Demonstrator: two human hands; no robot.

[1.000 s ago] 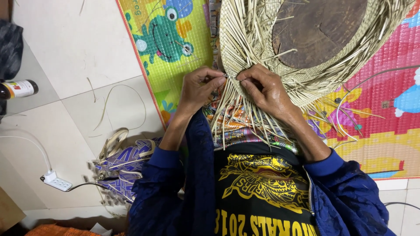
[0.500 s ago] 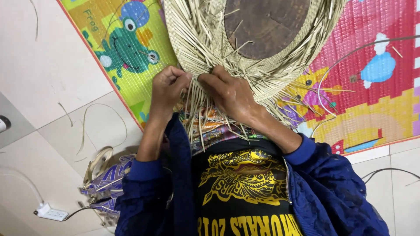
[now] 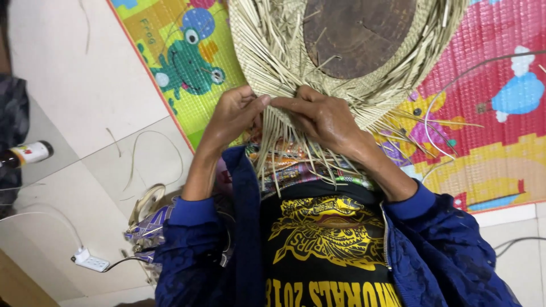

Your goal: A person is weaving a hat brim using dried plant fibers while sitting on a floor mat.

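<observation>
— Where both hands meet at the near edge of the woven straw piece [image 3: 341, 62], which is closer?
— Level: left hand [image 3: 236, 116] and right hand [image 3: 321, 119] both pinch loose strands [image 3: 284, 153] hanging toward the body.
— Anything crowding them?
— Only the play mat [image 3: 483, 131] beneath; the bottle [image 3: 25, 154] lies well apart.

The weaving [image 3: 273, 51] is pale straw, worked around a dark brown disc [image 3: 358, 34]. The mat [image 3: 489, 131] shows bright pink, yellow and green panels with a green cartoon frog [image 3: 185, 68] and a blue figure. The jacket [image 3: 449, 256] is deep blue, the shirt [image 3: 324, 250] black with yellow print. The floor [image 3: 62, 85] is off-white tile.
</observation>
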